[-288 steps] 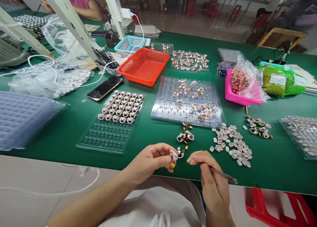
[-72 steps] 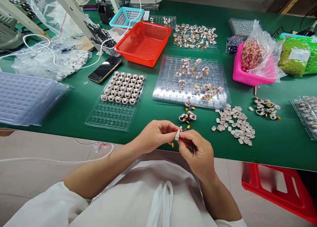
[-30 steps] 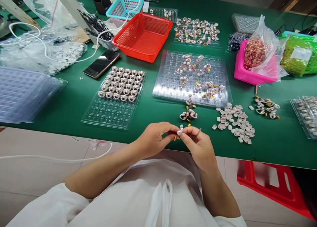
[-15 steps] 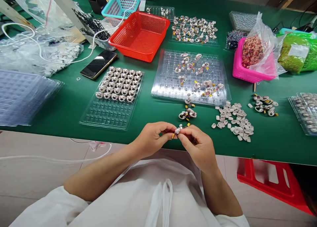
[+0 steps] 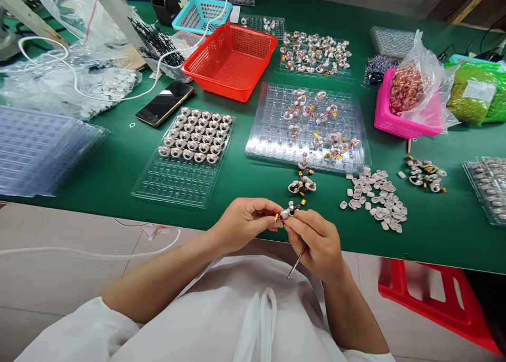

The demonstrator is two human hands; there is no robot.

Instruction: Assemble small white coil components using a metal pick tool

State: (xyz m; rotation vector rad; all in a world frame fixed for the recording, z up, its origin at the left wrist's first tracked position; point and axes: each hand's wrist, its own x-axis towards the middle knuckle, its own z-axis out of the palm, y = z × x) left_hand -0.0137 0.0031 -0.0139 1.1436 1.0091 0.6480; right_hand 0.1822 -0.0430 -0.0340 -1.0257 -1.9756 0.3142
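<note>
In the middle near the table edge, my left hand [image 5: 247, 222] pinches a small white earbud assembly [image 5: 285, 213] with dark wires and yellow tabs. The fingertips of my right hand [image 5: 318, 241] meet it from the other side, closed. A thin metal tool [image 5: 297, 262], like tweezers, is held in my right hand and points down to the left; part of it is hidden by the fingers. Just beyond my hands lies a small group of similar wired earbud assemblies [image 5: 302, 184]. Loose white oval covers [image 5: 381, 196] are piled to the right of them.
Clear stacked trays [image 5: 261, 140] carry more wired pieces. A tray [image 5: 174, 185] at left holds rows of white shells [image 5: 193, 135]. A phone [image 5: 164, 104], a red basket [image 5: 231, 61], and a pink basket [image 5: 407, 125] with a bag of copper-coloured parts [image 5: 409, 90] stand farther back.
My right hand has turned, so the thin metal tool now shows below its fingers. The earbud assembly stays between both hands. The whole view has shifted slightly.
</note>
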